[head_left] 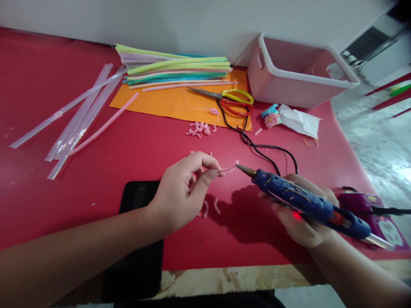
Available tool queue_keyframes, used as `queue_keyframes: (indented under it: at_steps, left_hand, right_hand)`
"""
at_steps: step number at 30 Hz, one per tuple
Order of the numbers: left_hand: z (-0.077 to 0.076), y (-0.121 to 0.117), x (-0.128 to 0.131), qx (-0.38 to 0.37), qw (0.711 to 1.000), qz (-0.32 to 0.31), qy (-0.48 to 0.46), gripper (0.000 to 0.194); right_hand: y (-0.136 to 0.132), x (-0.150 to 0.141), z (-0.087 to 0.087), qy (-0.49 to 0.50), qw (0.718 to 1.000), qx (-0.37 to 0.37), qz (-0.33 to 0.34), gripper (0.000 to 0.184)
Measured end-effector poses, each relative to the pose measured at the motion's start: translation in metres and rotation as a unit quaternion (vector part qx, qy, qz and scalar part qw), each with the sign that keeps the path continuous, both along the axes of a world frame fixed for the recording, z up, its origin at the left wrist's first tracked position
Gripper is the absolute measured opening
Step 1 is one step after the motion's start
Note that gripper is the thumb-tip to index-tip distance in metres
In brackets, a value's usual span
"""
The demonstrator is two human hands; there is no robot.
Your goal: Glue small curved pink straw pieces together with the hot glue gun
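Between thumb and forefinger, my left hand [183,192] pinches a short pink pipe cleaner piece [228,170], its free end pointing right. My right hand [308,218] grips a blue glue gun [295,196] with a red light on its side. The metal nozzle is at the free end of the pink piece; whether they touch I cannot tell. A clear glue stick sticks out of the gun's back. Below my left hand lie a few curved pink pieces [216,206], partly hidden. Beyond it is a small heap of cut pink pieces [201,129].
Scissors [221,96] and a bundle of coloured pipe cleaners [176,68] lie on orange paper [160,102]. Glue sticks [85,115] are at left, a phone [135,265] under my left forearm. A bin [289,85], black cord [257,147] and purple power strip [372,214] occupy the right.
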State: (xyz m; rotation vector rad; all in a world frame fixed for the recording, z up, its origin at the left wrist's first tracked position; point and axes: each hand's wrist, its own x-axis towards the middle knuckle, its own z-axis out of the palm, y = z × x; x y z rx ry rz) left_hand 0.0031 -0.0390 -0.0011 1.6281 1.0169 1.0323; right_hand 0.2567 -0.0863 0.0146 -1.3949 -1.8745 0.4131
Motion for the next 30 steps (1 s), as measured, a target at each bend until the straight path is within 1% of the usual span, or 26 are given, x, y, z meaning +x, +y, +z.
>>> queue_keyframes:
  at_steps: [11, 16, 20, 26, 30]
  left_hand:
    - [0.000, -0.001, -0.001, -0.016, 1.000, -0.001, -0.006, 0.013]
    - [-0.001, -0.001, -0.001, -0.019, 1.000, 0.005, -0.010, 0.013]
    - [0.000, 0.000, 0.000, -0.021, 1.000, -0.003, -0.012, 0.014]
    - [0.003, -0.001, 0.001, -0.035, 0.999, -0.009, -0.031, 0.013]
    - [0.005, 0.000, 0.002, -0.047, 0.998, -0.007, -0.035, 0.013]
  right_hand:
    - [0.000, -0.001, 0.000, 0.009, 1.000, -0.001, 0.009, 0.010]
    - [-0.002, 0.000, -0.001, 0.009, 1.000, 0.000, -0.004, 0.013]
    - [-0.003, -0.001, -0.002, 0.007, 1.000, 0.001, -0.015, 0.011]
    - [0.000, -0.006, 0.003, -0.001, 1.000, 0.006, 0.003, 0.011]
    - [0.002, -0.012, 0.010, -0.016, 0.999, 0.016, 0.044, 0.015]
